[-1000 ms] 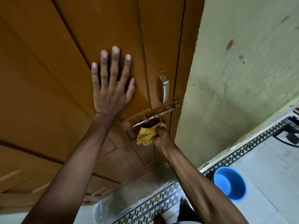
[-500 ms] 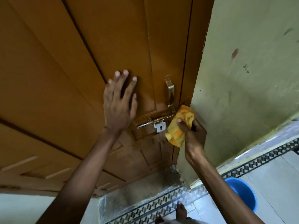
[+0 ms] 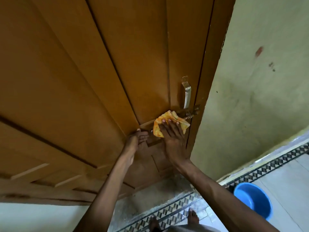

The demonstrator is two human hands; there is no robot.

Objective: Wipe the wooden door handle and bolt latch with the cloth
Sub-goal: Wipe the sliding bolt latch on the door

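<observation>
A brown wooden door [image 3: 83, 81] fills the upper left. Its metal pull handle [image 3: 187, 96] stands upright near the right edge. Just below it runs the bolt latch [image 3: 192, 113], with its right end showing by the frame. My right hand [image 3: 172, 139] presses a yellow-orange cloth [image 3: 167, 119] flat over the middle of the bolt, fingers spread on top of it. My left hand [image 3: 137, 141] rests edge-on against the door just left of the cloth, near the bolt's left end. Whether it grips the bolt's tip is hidden.
A pale green wall [image 3: 259, 81] stands right of the door frame. On the tiled floor at the lower right sits a blue plastic basin [image 3: 252, 200]. A patterned tile border [image 3: 267, 166] runs along the wall, and my bare feet [image 3: 192, 216] stand below the threshold.
My right hand brought the cloth from beside the door frame leftward onto the bolt. My left hand slid down from the door panel to the bolt's left end.
</observation>
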